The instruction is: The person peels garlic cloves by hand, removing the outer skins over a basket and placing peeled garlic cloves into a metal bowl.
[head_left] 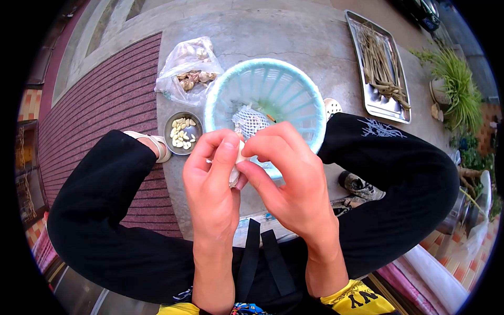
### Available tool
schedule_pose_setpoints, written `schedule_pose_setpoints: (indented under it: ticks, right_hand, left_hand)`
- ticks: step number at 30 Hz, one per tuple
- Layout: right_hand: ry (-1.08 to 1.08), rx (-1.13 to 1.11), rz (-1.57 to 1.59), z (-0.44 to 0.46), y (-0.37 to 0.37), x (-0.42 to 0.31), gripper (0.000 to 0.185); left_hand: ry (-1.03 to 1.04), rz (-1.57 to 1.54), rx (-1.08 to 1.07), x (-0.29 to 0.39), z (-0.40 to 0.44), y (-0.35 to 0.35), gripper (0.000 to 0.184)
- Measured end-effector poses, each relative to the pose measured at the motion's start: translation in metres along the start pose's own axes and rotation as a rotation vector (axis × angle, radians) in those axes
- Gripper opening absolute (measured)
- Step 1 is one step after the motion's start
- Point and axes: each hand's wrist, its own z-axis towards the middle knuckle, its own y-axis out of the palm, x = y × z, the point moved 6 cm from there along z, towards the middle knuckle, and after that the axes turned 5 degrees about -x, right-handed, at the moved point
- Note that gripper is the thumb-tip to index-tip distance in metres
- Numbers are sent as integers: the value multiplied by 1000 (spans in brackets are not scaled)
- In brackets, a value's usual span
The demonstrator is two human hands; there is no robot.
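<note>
Above the near rim of the basket, both hands come together around a pale garlic clove (241, 153). My left hand (212, 176) is closed, with whitish, papery garlic showing below its thumb. Thumb and fingers of my right hand (287, 176) pinch the same clove from the other side. Under the hands stands a light blue plastic basket (310, 94) with white foam netting (251, 119) inside. Left of it, a small metal bowl (171, 139) holds several peeled cloves (181, 131). The fingers partly hide the garlic.
A clear plastic bag (176, 65) of garlic bulbs lies behind the bowl. At right, a metal tray (375, 105) carries dried stalks (379, 60). A potted plant (457, 79) stands farther right. My knees flank the basket, and a striped mat (105, 105) covers the left floor.
</note>
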Motion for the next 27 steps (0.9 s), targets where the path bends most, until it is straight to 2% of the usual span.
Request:
schedule_pose_setpoints:
  ticks: [5, 9, 15, 17, 20, 27]
  right_hand:
    - [-5, -63, -53, -3, 0, 5, 18]
    - [-6, -16, -20, 0, 0, 2, 16]
    - [-24, -76, 9, 0, -2, 1, 17]
    - [-57, 31, -103, 0, -4, 0, 17]
    - [-129, 49, -217, -1, -5, 0, 24]
    - [-202, 30, -410, -2, -3, -4, 24]
  left_hand:
    - [-48, -23, -17, -3, 1, 0, 13]
    - [-53, -52, -50, -5, 1, -1, 13]
    - [-44, 2, 15, -3, 1, -1, 12]
    - [-37, -56, -20, -3, 2, -1, 12]
    - [-44, -43, -20, -3, 1, 0, 11]
    - [-91, 67, -14, -6, 2, -2, 12]
